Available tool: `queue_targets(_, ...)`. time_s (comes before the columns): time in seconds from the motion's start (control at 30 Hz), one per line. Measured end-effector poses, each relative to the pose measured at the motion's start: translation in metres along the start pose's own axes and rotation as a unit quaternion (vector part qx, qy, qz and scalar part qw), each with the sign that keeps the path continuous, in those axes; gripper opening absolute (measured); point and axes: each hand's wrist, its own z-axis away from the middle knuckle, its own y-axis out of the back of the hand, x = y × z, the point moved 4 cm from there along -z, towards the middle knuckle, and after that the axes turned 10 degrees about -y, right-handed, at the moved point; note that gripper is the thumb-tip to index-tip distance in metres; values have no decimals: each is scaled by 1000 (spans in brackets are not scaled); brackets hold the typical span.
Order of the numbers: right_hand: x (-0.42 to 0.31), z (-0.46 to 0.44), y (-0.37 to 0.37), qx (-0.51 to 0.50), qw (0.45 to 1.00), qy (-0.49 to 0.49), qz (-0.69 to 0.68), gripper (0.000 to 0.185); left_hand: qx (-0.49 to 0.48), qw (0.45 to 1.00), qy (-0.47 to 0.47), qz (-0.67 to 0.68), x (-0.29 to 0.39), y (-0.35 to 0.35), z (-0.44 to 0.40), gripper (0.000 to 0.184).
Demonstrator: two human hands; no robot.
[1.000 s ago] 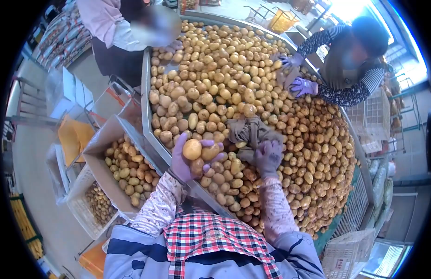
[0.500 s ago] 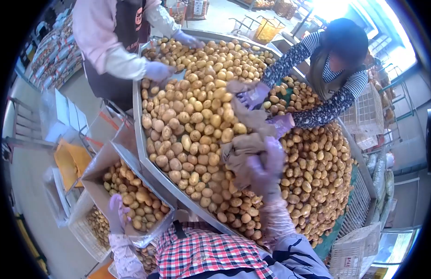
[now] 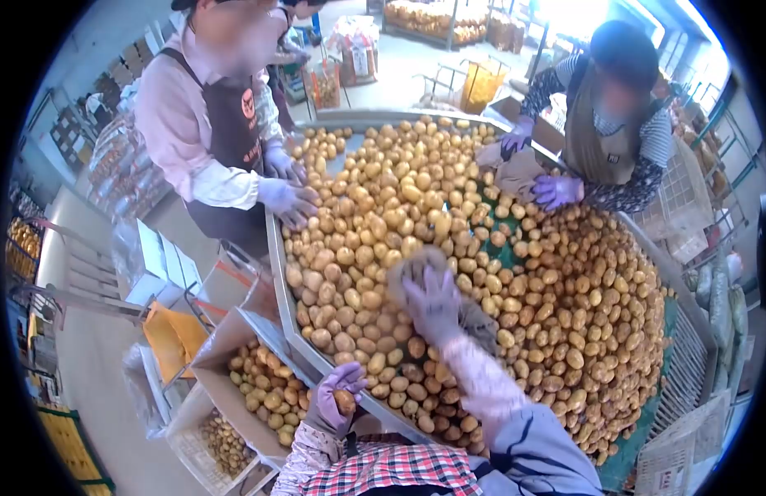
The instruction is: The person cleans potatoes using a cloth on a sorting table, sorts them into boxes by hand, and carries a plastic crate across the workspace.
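Both of my hands wear purple gloves. My left hand (image 3: 337,395) is curled round a potato (image 3: 344,403) at the table's near edge. Out over the heap, my right hand (image 3: 432,304) presses a brown cloth (image 3: 479,325) against the potatoes (image 3: 383,219), its fingers spread across the bunched fabric. Part of the cloth under that hand is hidden and blurred. The potatoes lie loose on a metal-rimmed sorting table (image 3: 285,302).
A cardboard box of potatoes (image 3: 263,384) stands left of the table, beside a white crate (image 3: 193,450) of smaller ones. Two co-workers in gloves face the table; the right one handles another brown cloth (image 3: 519,172). White crates (image 3: 680,442) stand at the right.
My left hand has come from the cardboard box to the table edge and now holds a potato. My right hand has moved left with a cloth. The right co-worker's hands have drawn back.
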Motion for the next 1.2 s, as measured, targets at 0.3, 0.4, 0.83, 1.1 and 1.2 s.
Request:
queue_targets(0.3, 123, 127, 80, 83, 940, -238, -229, 34, -49, 976, -149, -153, 22, -19, -91, 31)
queue_targets(0.4, 82, 139, 71, -143, 967, -203, -53, 78, -29, 952, -201, -228, 27, -55, -140, 30)
queue_targets(0.83, 106, 81, -58, 35, 980, -193, 30, 69, -165, 460, -281, -826, -43, -270, -313, 28)
queue_targets(1.1, 131, 108, 7, -83, 899, -300, -309, 39, -264, 624, -309, -667, -27, -217, -329, 32)
queue_targets(1.2, 151, 154, 25, -150, 732, -404, -528, 55, -335, 826, -239, -385, 26, -182, -288, 42)
